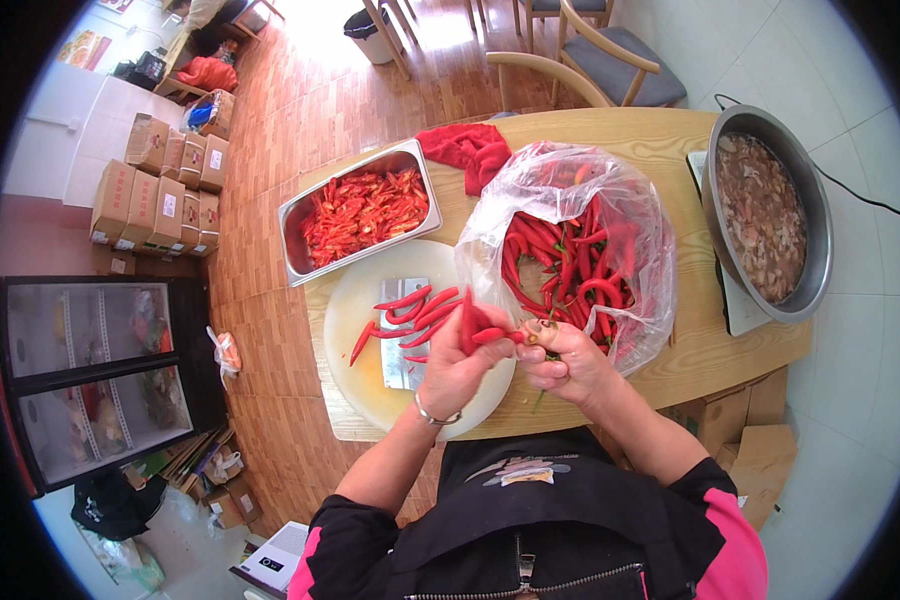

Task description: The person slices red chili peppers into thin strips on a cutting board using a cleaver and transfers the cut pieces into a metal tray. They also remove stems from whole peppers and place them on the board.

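Observation:
My left hand [446, 379] grips several whole red chili peppers [469, 321] in a bunch. Against them, the fingers of my right hand [574, 367] pinch the stem end of a chili, with green stems [551, 356] showing at the fingers. Both hands are above the table, between a round white cutting board [435, 262] and a clear plastic bag [656, 262] of whole red chilies [562, 247]. A broad metal blade, apparently a cleaver [401, 373], lies flat on the board. Loose red chilies [420, 311] rest across it.
Behind the board, a steel pan [291, 247] holds cut red chilies [367, 214]. A red cloth [469, 154] lies beside the bag. At right, a large metal basin [817, 247] of pieces in cloudy liquid sits on a flat white device [742, 319]. Chairs [622, 60] stand beyond the wooden table [690, 337].

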### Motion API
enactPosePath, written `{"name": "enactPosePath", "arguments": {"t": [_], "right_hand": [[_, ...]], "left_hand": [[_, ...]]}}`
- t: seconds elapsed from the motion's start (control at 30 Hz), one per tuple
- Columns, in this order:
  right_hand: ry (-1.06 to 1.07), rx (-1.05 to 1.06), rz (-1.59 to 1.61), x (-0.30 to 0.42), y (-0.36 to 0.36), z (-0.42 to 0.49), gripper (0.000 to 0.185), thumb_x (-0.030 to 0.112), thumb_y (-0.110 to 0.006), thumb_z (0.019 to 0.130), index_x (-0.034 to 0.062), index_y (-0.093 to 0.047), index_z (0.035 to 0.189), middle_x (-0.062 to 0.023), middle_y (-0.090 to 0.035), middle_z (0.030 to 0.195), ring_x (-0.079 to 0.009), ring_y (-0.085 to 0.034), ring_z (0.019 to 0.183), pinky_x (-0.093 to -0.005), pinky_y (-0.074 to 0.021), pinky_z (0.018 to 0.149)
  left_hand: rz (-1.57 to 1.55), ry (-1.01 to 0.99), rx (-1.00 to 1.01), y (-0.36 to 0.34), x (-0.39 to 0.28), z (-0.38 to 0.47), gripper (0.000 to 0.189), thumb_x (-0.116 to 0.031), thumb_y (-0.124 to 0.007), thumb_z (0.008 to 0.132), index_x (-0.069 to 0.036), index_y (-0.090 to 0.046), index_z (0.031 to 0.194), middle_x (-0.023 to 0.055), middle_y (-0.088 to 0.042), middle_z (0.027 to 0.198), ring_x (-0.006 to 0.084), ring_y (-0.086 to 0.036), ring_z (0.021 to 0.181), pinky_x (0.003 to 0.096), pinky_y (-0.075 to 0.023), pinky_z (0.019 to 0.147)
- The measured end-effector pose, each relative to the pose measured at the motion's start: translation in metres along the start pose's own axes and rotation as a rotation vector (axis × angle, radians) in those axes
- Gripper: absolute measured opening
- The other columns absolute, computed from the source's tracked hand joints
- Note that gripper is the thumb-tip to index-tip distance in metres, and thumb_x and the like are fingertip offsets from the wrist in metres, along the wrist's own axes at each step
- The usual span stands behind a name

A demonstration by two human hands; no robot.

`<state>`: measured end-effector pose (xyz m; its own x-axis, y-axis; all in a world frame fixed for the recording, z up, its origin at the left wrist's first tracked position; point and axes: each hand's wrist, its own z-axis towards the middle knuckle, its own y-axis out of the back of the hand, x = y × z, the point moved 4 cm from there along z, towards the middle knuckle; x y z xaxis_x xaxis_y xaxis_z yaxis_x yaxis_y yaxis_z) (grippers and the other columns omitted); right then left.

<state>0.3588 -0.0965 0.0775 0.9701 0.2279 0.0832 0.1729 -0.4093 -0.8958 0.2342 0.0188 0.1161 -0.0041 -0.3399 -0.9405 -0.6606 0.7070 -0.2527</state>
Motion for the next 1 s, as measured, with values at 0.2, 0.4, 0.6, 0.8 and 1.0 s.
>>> {"name": "enactPosePath", "arguments": {"t": [0.2, 0.4, 0.6, 0.8, 1.0], "right_hand": [[0.282, -0.113, -0.255, 0.044, 0.033, -0.004, 0.023, 0.026, -0.055, 0.107, 0.0060, -0.062, 0.099, -0.0068, -0.062, 0.084, -0.0089, -0.050, 0.054, -0.0224, -0.0343, 0.044], [0.346, -0.211, -0.215, 0.052, 0.059, -0.010, 0.022, 0.025, -0.055, 0.104, 0.0068, -0.062, 0.094, -0.0095, -0.063, 0.084, -0.0130, -0.053, 0.055, -0.0229, -0.0325, 0.041], [0.332, -0.217, 0.024, 0.049, 0.066, -0.004, 0.025, 0.026, -0.054, 0.104, 0.0071, -0.062, 0.091, -0.0071, -0.059, 0.079, -0.0130, -0.050, 0.055, -0.0234, -0.0311, 0.042], [0.377, -0.070, 0.361, 0.046, 0.076, -0.009, 0.025, 0.029, -0.054, 0.105, 0.0100, -0.063, 0.091, -0.0067, -0.057, 0.083, -0.0138, -0.050, 0.062, -0.0227, -0.0313, 0.041], [0.339, -0.124, 0.319, 0.037, 0.075, -0.012, 0.027, 0.031, -0.056, 0.107, 0.0097, -0.064, 0.092, -0.0065, -0.058, 0.084, -0.0125, -0.050, 0.059, -0.0221, -0.0308, 0.040]], "left_hand": [[0.790, -0.206, -0.341, 0.100, 0.038, 0.001, 0.032, 0.004, -0.071, 0.086, -0.002, -0.063, 0.116, 0.0144, -0.065, 0.115, 0.0281, -0.065, 0.105, 0.0387, -0.0526, 0.092], [1.295, -0.477, -0.413, 0.070, 0.016, 0.009, 0.044, -0.008, -0.079, 0.076, -0.003, -0.067, 0.118, 0.0152, -0.062, 0.125, 0.0356, -0.059, 0.117, 0.0490, -0.0485, 0.100], [1.084, -0.567, 0.133, -0.026, 0.026, 0.047, 0.036, -0.003, -0.070, 0.079, -0.003, -0.067, 0.116, 0.0157, -0.062, 0.126, 0.0336, -0.057, 0.123, 0.0452, -0.0475, 0.101], [1.594, -0.700, 0.069, -0.047, 0.060, 0.140, 0.033, -0.011, -0.062, 0.085, -0.004, -0.063, 0.118, 0.0144, -0.062, 0.123, 0.0326, -0.058, 0.119, 0.0433, -0.0499, 0.095], [1.684, -0.498, -0.002, -0.031, 0.089, 0.161, 0.053, -0.021, -0.081, 0.067, -0.012, -0.065, 0.117, 0.0135, -0.063, 0.109, 0.0359, -0.058, 0.104, 0.0472, -0.0485, 0.091]]}}
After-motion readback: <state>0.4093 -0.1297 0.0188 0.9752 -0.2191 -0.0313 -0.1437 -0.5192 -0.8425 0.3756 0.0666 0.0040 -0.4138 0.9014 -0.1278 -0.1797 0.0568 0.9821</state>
